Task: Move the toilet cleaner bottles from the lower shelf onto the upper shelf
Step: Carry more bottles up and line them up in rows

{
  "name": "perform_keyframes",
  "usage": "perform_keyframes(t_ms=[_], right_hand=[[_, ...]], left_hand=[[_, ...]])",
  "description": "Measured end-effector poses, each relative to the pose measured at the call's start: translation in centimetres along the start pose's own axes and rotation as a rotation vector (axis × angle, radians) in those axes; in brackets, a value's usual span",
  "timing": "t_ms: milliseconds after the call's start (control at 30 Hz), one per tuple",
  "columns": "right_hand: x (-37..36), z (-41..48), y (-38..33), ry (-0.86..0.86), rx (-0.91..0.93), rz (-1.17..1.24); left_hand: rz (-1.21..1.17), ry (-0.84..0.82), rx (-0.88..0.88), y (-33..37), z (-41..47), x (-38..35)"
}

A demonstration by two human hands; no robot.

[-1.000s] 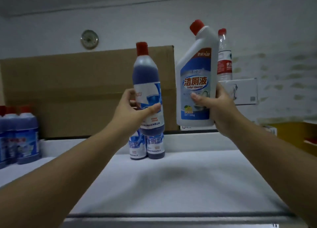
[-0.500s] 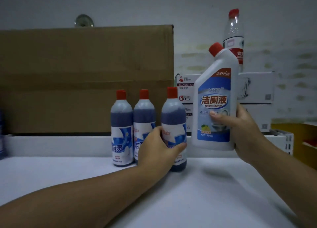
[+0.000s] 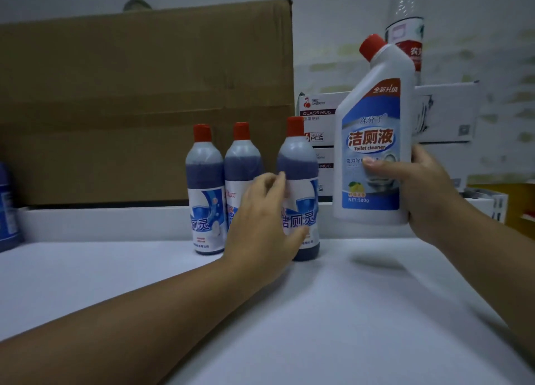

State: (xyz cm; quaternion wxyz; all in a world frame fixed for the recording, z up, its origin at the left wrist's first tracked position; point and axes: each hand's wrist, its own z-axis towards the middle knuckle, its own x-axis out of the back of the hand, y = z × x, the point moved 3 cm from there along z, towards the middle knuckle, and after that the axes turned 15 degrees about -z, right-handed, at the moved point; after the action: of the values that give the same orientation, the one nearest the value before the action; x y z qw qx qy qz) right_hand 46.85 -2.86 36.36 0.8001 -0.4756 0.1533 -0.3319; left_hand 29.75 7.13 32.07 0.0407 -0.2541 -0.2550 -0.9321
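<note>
The white shelf (image 3: 347, 312) spreads across the lower frame, with a raised lip along its back edge. A cardboard box (image 3: 144, 95) fills the upper left. 3 blue bottles (image 3: 241, 164) stand at centre. The left hand (image 3: 260, 225) cups the rightmost blue bottle (image 3: 298, 158), but I cannot tell whether it grips. At right, the right hand (image 3: 428, 193) clasps the white bottle (image 3: 373, 141) just above the shelf.

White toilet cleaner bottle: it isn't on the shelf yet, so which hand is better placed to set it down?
Right. The right hand grips the white bottle above the shelf, with bare shelf beneath it; the left hand is at a standing blue bottle.
</note>
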Motion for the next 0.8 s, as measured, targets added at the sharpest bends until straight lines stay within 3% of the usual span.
perform_keyframes(t_ms=[100, 167, 233, 333, 533, 733, 800], right_hand=[[0.8, 0.1, 0.3, 0.066, -0.032, 0.024], [1.1, 0.2, 0.4, 0.082, -0.053, 0.037], [1.3, 0.3, 0.6, 0.088, -0.077, 0.050], [1.2, 0.5, 0.9, 0.072, -0.114, 0.050], [0.6, 0.7, 1.6, 0.021, -0.160, 0.049], [0.0, 0.3, 1.8, -0.034, -0.150, 0.056], [-0.4, 0.0, 1.5, -0.049, -0.139, 0.055]], left_hand=[[0.338, -0.069, -0.489, 0.9, -0.3, -0.5], [0.451, -0.207, -0.619, 1.3, -0.1, -1.6], [0.573, -0.390, -0.641, 1.9, 0.1, -2.3], [0.723, -0.478, -0.587, 1.2, 0.9, -2.9], [0.717, -0.488, -0.479, -0.5, 1.7, -3.4], [0.727, -0.462, -0.478, -0.6, 1.5, -3.6], [0.584, -0.455, -0.506, -0.5, 1.2, -3.2]])
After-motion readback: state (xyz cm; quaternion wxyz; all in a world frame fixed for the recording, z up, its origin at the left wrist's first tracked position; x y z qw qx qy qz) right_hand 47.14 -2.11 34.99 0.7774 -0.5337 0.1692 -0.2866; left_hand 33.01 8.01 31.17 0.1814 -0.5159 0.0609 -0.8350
